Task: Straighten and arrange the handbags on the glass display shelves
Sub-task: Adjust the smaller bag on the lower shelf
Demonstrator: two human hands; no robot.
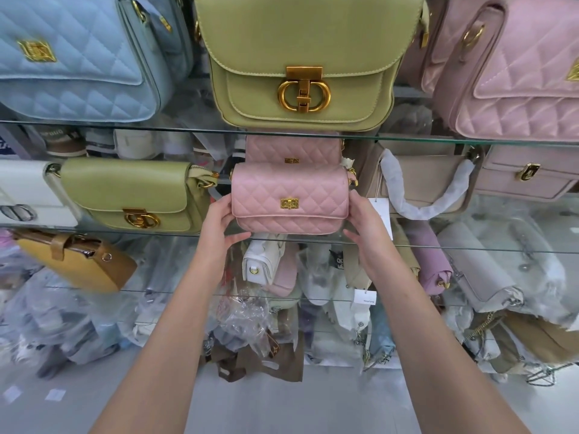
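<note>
Straightening step: left hand (219,222) and right hand (365,222) grip the pink quilted handbag (289,198) by its ends, just right of the green flap bag (131,192); next, it probably needs squaring with the glass shelf (470,248).

We find little legible lettering on these shelves — the gold clasp (304,90) on the large green handbag (307,42) forms a C and a D, while print on the white hang tag (365,297) and a shoe (61,139) is too small to read.
</note>
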